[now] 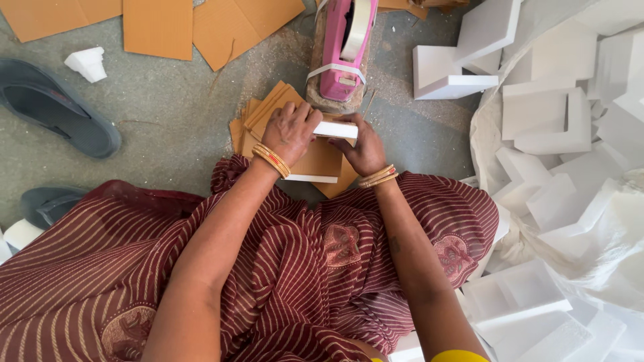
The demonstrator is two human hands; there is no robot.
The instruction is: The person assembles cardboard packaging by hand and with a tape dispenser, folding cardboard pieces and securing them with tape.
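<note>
While seated: both hands clamp one white foam block (335, 129).
Left hand (290, 131): grips its left end.
Right hand (365, 149): grips its right end.
Block: over cardboard stack (315, 161), beside pink tape dispenser (344, 50).
Floor (168, 114): grey concrete; open room leftward, foam pieces (557, 134) crowd right edge.

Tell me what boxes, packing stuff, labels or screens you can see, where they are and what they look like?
No labels, signs or screens show.
White foam block: held between left hand and right hand, small and flat.
Cardboard pieces: brown stack on the floor under the hands.
Tape dispenser: pink, just beyond the hands, white tape roll on it.
Foam packing shapes: white, heaped at right.
Cardboard sheets: brown, flat, along the top.
</note>
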